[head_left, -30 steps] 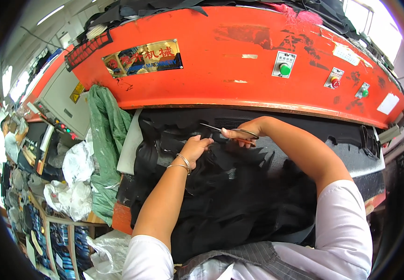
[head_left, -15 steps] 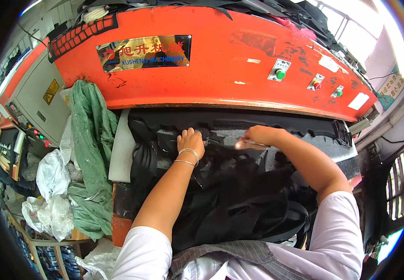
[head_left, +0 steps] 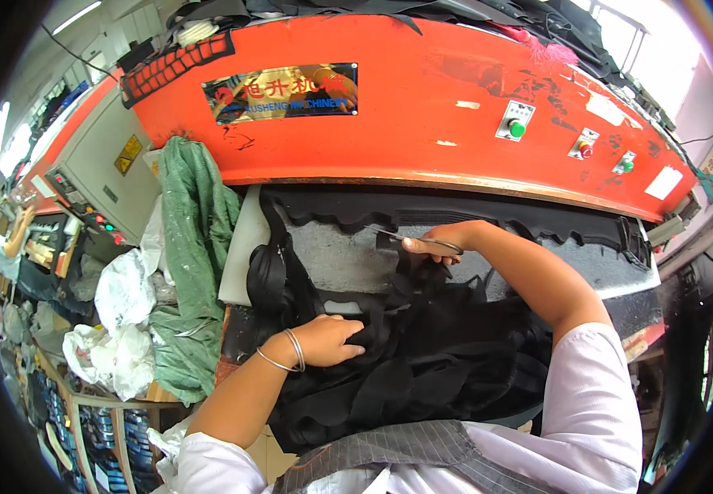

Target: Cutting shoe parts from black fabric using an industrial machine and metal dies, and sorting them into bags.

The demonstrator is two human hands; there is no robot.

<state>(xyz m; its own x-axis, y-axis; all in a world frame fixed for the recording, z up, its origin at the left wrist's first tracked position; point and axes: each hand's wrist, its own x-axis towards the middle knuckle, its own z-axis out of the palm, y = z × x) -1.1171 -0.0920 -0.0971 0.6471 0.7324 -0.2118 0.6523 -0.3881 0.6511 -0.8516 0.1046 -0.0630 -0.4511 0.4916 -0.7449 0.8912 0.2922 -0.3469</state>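
My right hand (head_left: 443, 243) grips a pair of scissors (head_left: 453, 252) by the handles, above the grey-white board (head_left: 336, 259). The blades point left toward the wavy cut edge of a black sheet (head_left: 323, 204) along the board's far side. Nearer to me, my left hand (head_left: 327, 339) rests on loose black material (head_left: 422, 362), thumb and fingers apart and pointing right. This material lies in a crumpled heap over the board's near edge. Some black strips (head_left: 270, 280) hang over the board's left part.
A red-orange machine beam (head_left: 406, 107) with buttons spans the far side, just above the board. At left hang green cloth (head_left: 192, 247) and white plastic bags (head_left: 126, 288), beside a grey control box (head_left: 101, 173). A person's arms (head_left: 15, 235) show at far left.
My left hand has moved from the board's far part toward me. The black material has come nearer with it, baring more grey board. My right hand stays over the board with the scissors.
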